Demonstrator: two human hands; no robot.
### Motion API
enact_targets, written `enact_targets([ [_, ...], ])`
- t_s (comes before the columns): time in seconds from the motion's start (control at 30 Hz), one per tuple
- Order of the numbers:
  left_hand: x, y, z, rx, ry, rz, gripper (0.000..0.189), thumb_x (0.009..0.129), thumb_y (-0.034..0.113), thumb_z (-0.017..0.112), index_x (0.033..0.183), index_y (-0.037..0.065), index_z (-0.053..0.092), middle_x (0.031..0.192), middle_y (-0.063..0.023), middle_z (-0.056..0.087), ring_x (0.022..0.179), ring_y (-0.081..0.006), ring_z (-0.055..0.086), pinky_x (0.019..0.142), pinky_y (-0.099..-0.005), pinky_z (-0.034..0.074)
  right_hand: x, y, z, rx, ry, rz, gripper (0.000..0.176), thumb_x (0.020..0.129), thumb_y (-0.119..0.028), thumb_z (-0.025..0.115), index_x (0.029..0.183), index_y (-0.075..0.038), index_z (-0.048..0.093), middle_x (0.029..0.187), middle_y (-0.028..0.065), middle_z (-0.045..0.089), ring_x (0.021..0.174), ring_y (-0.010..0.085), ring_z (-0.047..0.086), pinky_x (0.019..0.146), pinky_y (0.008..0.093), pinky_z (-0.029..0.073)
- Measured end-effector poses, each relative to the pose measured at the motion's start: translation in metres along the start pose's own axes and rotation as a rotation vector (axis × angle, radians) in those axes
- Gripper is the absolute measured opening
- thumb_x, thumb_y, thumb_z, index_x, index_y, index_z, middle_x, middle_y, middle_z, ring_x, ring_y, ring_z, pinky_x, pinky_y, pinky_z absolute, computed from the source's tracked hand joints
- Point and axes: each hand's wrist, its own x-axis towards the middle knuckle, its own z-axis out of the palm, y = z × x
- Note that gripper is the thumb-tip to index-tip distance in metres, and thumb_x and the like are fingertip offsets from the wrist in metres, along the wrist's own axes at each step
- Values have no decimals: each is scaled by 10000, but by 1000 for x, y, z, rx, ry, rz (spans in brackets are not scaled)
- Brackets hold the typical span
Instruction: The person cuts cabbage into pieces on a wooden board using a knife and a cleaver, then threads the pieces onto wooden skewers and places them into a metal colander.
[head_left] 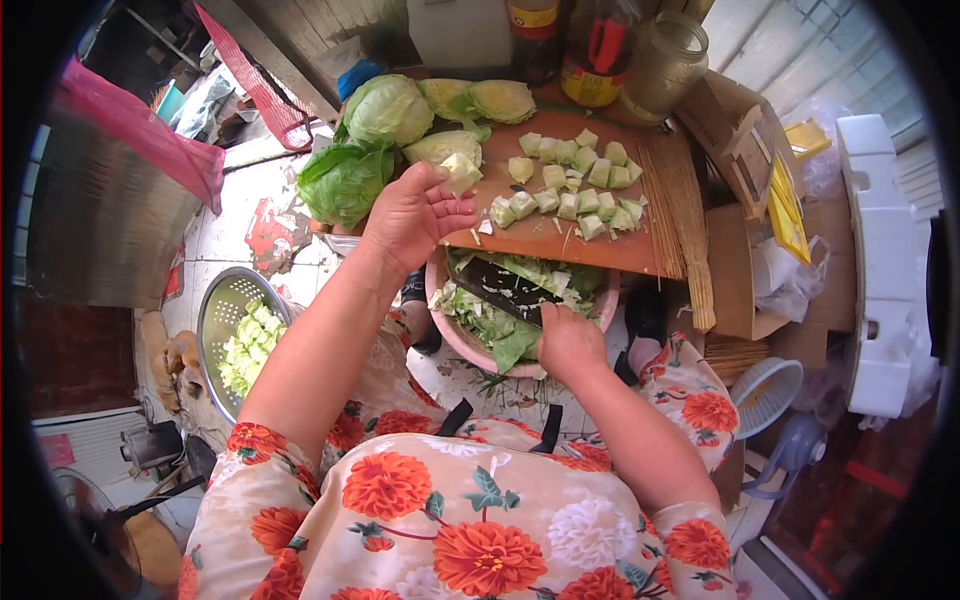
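Note:
My left hand [415,210] is raised at the near left edge of the orange-brown board [500,240]. Its thumb and fingertips pinch a pale cut cabbage piece [460,174]. In my right hand [570,343] is the handle of a wide dark-bladed kitchen knife [503,290]. The blade lies over a pink basin [610,310] of cabbage leaves and trimmings, with pale shreds stuck to it. Rows of cabbage chunks [588,202] cover the board's right half. Whole cabbages [345,185] and cut cabbage halves [500,100] sit at its back left.
On the floor at left stands a metal colander [215,310] with chopped cabbage [255,345]. Thin wooden skewers [665,200] lie along the board's right side. Behind are a sauce bottle [600,60] and a glass jar [668,65]. Cardboard boxes [735,270] stand at right.

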Motion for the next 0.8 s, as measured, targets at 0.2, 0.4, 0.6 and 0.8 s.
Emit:
enact_targets([
  [0.2, 10, -28, 19, -189, -159, -229, 350, 835, 276, 603, 1051, 4, 564, 901, -147, 652, 778, -253, 661, 752, -384, 575, -7, 35, 39, -110, 27, 9, 314, 834, -79, 502, 1147, -53, 498, 987, 168, 611, 954, 336, 619, 806, 452, 506],
  [0.4, 28, -41, 38, -161, -165, -279, 402, 834, 311, 613, 1083, -4, 587, 965, -162, 665, 850, -272, 682, 780, -384, 582, 0, 34, 41, -33, -109, 88, 363, 846, -81, 487, 1209, -71, 478, 1026, 178, 601, 987, 353, 613, 867, 464, 487],
  [0.6, 34, -39, 51, -173, -84, -255, 316, 823, 239, 609, 1056, 32, 554, 961, -156, 653, 845, -256, 675, 752, -368, 571, 3, 31, 34, -65, -149, 90, 422, 815, -98, 538, 1231, -69, 472, 1055, 197, 595, 1006, 361, 609, 861, 460, 492],
  [0.8, 37, -30, 49, -38, -194, -255, 310, 801, 190, 583, 1061, 25, 552, 993, -135, 659, 913, -224, 647, 801, -358, 545, 2, 18, -6, 34, -176, 136, 548, 745, -194, 642, 1250, -68, 471, 1121, 198, 577, 1038, 372, 599, 872, 449, 500],
])
